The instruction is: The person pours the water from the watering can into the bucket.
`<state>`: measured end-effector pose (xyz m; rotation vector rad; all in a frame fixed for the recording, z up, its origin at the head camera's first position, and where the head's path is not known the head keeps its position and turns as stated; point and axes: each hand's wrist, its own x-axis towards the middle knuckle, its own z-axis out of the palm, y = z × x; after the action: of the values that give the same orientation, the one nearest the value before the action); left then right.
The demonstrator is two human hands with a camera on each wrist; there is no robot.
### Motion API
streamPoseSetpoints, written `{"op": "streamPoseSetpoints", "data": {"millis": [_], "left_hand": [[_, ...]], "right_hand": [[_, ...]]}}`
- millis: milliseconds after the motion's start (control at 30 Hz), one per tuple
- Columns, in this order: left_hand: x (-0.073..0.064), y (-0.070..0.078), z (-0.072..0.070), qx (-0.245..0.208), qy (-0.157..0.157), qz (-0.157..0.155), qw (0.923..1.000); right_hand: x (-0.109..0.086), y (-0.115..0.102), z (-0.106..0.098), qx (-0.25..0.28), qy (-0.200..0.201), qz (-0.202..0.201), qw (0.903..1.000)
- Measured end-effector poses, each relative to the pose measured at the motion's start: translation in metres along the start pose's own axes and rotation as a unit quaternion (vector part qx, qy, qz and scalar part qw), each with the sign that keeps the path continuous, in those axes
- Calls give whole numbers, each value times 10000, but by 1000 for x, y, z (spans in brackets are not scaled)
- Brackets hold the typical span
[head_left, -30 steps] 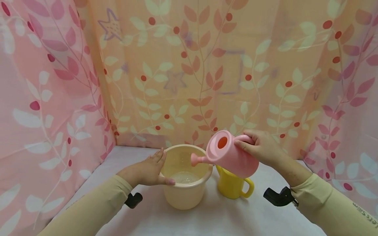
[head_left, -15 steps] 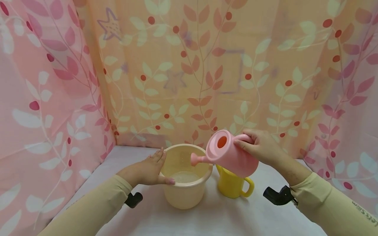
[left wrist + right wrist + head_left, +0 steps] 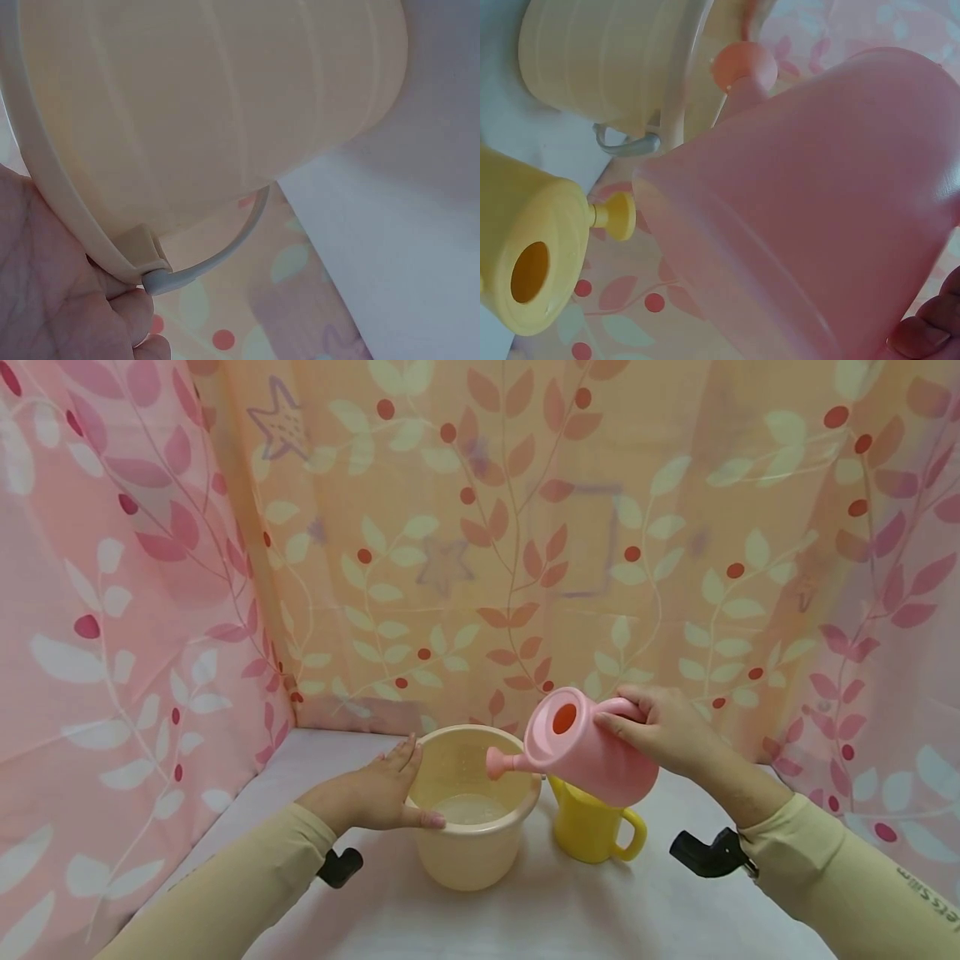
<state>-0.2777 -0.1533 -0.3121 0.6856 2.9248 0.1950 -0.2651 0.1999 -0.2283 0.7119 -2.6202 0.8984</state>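
My right hand (image 3: 663,727) grips the handle of a pink watering can (image 3: 592,756), held tilted so its spout points left into the bucket. The rose (image 3: 498,763) sits just inside the right rim, with faint drops beside it. The cream bucket (image 3: 468,864) stands upright, with water (image 3: 471,810) at the bottom. My left hand (image 3: 375,789) rests against its left rim, fingers straight and thumb on the front edge. In the left wrist view, the palm (image 3: 45,277) lies along the rim near the grey bail handle (image 3: 217,259).
A yellow watering can (image 3: 587,831) stands on the white-covered table (image 3: 585,922), right of the bucket and partly behind the pink can. Its rose (image 3: 620,216) shows in the right wrist view. Patterned curtains (image 3: 480,527) enclose the back and both sides.
Hardly anything has moved. The pink watering can stays tilted over the bucket, and the water inside looks less bubbly than before. My left hand keeps its place on the rim.
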Motion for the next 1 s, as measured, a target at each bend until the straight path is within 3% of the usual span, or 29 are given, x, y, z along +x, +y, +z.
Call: {"op": "streamPoseSetpoints", "data": {"millis": [1000], "left_hand": [[-1,1,-1,-41,58,60,10000]], "right_hand": [[0,-1,-1,-138,-25,-108,9998]]}}
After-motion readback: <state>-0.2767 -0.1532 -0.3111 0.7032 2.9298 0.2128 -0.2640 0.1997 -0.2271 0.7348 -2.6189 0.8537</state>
